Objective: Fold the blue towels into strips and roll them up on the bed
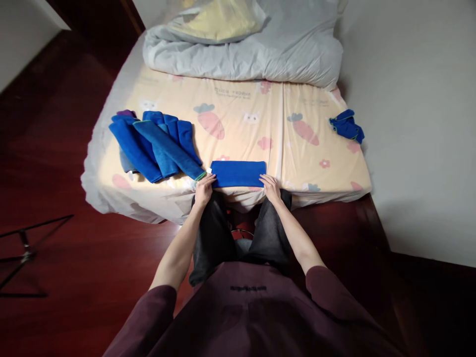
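A blue towel point(238, 173), folded into a flat rectangle, lies at the near edge of the bed. My left hand point(205, 189) grips its left end, beside a small white tag point(208, 170). At the opposite end, my right hand point(270, 187) has its fingers closed on the towel's right edge. Left of it rests a pile of rolled or folded blue towels point(156, 144); one with a green edge reaches close to my left hand. Far to the right, a crumpled blue cloth point(347, 126) with green edging sits near the bed's side.
The bed point(238, 129) has a sheet printed with carrots and flowers. A rolled grey quilt point(297, 54) and a yellow pillow point(219, 20) are at its far end. A white wall point(416, 124) stands right, and a black tripod leg point(26, 255) on the red floor at left.
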### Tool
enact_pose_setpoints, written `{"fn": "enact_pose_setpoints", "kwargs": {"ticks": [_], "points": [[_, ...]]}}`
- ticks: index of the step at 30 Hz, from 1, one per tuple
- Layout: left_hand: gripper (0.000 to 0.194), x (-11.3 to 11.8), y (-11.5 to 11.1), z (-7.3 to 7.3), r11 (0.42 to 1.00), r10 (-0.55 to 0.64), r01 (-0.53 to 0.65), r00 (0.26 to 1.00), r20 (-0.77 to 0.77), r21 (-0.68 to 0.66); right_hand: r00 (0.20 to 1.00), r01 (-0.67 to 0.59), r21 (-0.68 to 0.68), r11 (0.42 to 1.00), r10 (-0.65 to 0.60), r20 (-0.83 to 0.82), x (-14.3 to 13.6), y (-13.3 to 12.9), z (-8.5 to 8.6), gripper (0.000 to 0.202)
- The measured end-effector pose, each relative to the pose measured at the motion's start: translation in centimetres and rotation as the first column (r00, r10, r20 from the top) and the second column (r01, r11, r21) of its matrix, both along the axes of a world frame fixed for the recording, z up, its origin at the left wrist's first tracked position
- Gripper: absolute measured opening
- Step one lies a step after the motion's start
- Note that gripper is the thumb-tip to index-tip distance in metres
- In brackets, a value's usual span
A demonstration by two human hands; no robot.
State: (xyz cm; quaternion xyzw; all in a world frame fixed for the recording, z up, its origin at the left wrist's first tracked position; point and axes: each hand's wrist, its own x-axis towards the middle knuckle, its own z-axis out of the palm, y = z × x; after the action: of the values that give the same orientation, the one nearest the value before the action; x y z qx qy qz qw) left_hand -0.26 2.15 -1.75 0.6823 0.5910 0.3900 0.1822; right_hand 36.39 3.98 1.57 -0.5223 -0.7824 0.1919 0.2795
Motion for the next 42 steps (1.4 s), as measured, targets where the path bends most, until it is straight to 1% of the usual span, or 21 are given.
{"fn": "enact_pose_setpoints", "kwargs": {"ticks": [3, 7, 12, 14, 16, 18, 20, 27, 33, 42], "points": [[0.042, -0.1, 0.1, -0.1, 1.000, -0.003, 0.004, 1.000, 0.015, -0.030, 1.000, 0.001, -0.016, 1.000, -0.001, -0.003, 0.1, 0.1, -0.1, 0.057], [0.044, 0.1, 0.1, 0.6, 0.997, -0.014, 0.015, 1.000, 0.015, -0.070, 1.000, -0.001, -0.035, 0.999, 0.001, -0.013, 0.1, 0.3, -0.2, 0.058], [0.041, 0.2, -0.1, 1.5, 0.994, -0.019, 0.017, 1.000, -0.012, -0.108, 0.998, 0.012, -0.025, 1.000, -0.013, -0.061, -0.2, 0.2, -0.2, 0.042], [0.047, 0.2, -0.1, 1.7, 0.992, -0.028, 0.023, 0.999, -0.038, -0.120, 0.999, 0.008, -0.030, 1.000, -0.009, -0.053, -0.2, 0.1, -0.1, 0.039], [0.061, 0.1, -0.1, 1.7, 0.990, -0.046, 0.037, 0.997, -0.061, -0.137, 1.000, -0.004, -0.043, 0.999, 0.002, -0.029, -0.2, 0.0, 0.0, 0.045], [0.069, 0.1, 0.0, 1.7, 0.987, -0.062, 0.050, 0.995, -0.073, -0.154, 1.000, -0.015, -0.056, 0.998, 0.015, -0.010, -0.2, 0.0, 0.1, 0.055], [0.072, 0.1, 0.1, 1.7, 0.985, -0.071, 0.059, 0.995, -0.069, -0.160, 1.000, -0.022, -0.063, 0.998, 0.022, -0.008, -0.1, 0.1, 0.2, 0.060], [0.064, 0.0, 0.2, 1.3, 0.989, -0.083, 0.078, 0.996, -0.034, -0.125, 0.997, 0.027, -0.067, 0.997, -0.031, -0.064, 0.1, 0.5, -0.3, 0.058], [0.066, -0.1, 0.1, 1.2, 0.992, -0.068, 0.064, 0.997, -0.036, -0.105, 0.996, 0.043, -0.068, 0.997, -0.047, -0.070, 0.3, 0.6, -0.7, 0.069], [0.069, -0.1, 0.1, 0.9, 0.996, -0.036, 0.033, 0.999, -0.037, -0.078, 0.992, 0.059, -0.063, 0.996, -0.065, -0.106, 0.2, 0.7, -0.8, 0.066]]}}
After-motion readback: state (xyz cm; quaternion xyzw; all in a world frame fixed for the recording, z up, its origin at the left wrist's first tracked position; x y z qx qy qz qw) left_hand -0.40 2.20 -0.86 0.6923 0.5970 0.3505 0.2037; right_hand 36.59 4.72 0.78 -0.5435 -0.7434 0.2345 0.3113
